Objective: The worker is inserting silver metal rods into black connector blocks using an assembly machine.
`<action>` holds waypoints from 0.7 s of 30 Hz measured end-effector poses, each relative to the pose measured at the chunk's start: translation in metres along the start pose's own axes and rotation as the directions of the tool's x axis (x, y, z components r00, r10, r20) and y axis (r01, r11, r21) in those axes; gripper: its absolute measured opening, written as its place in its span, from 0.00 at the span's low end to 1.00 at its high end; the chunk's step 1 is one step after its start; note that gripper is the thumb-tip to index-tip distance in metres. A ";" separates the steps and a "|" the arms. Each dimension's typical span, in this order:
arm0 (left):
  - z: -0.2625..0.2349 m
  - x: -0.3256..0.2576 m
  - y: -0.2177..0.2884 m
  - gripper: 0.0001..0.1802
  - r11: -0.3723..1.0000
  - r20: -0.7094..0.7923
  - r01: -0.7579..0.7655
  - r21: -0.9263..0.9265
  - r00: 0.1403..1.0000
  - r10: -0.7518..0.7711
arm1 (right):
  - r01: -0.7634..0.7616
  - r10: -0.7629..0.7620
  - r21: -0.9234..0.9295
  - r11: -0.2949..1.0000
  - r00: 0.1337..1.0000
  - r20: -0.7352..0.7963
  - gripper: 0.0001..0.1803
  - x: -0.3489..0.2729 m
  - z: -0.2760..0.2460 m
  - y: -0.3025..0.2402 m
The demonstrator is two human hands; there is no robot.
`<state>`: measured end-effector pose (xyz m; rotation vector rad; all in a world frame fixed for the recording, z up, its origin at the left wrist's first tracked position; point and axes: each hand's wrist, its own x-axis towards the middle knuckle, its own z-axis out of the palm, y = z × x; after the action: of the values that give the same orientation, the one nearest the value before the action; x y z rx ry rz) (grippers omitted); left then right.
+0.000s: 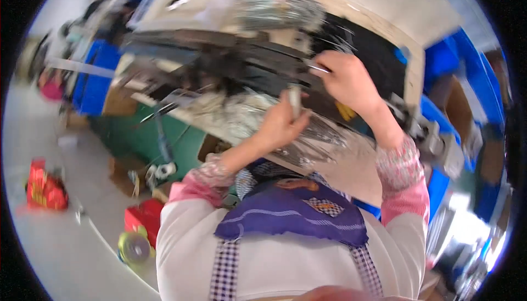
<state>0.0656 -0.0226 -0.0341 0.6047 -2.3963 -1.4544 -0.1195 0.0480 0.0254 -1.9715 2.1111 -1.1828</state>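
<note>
Over the workbench [362, 158], my left hand [279, 124] pinches a small pale block-like piece [295, 101] between thumb and fingers. My right hand [347, 81], a little farther away and to the right, is closed on a thin shiny metal piece [319, 67]; its exact kind is blurred. Both held pieces are close to the right end of a long dark metal fixture [247, 62], smeared by motion. Clear plastic bags [244, 113] lie beside my left hand. Below my right wrist shows a yellow item [346, 111].
A pile of clear plastic-wrapped parts [274, 7] lies at the far side, near a black mat [379, 65]. Blue bins [99, 76] stand at left, with more blue bins [466, 70] at right. A red bag [46, 185] and cardboard box [123, 174] sit on the floor.
</note>
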 end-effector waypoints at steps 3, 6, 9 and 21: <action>-0.004 -0.001 -0.018 0.23 0.992 0.056 -0.079 0.098 0.996 0.073 | 0.016 -0.033 -0.359 0.933 0.999 -0.040 0.08 -0.021 -0.006 -0.009; -0.057 -0.057 -0.049 0.26 0.918 -0.442 -0.186 0.351 0.831 0.338 | 0.088 -0.092 -0.159 0.983 0.996 -0.015 0.15 -0.076 0.002 -0.022; -0.124 -0.111 -0.070 0.34 0.926 -0.919 0.068 0.371 0.171 0.356 | -0.158 0.149 -0.120 0.980 0.986 -0.081 0.16 -0.121 0.005 -0.035; -0.091 -0.061 -0.082 0.20 0.878 -0.543 0.321 -0.356 0.693 -0.473 | -0.494 0.481 -0.315 0.810 0.868 -0.124 0.23 -0.131 0.039 0.030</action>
<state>0.1756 -0.0969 -0.0660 1.3692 -1.6031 -1.3668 -0.0995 0.1387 -0.0789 -1.3373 2.7586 -0.8063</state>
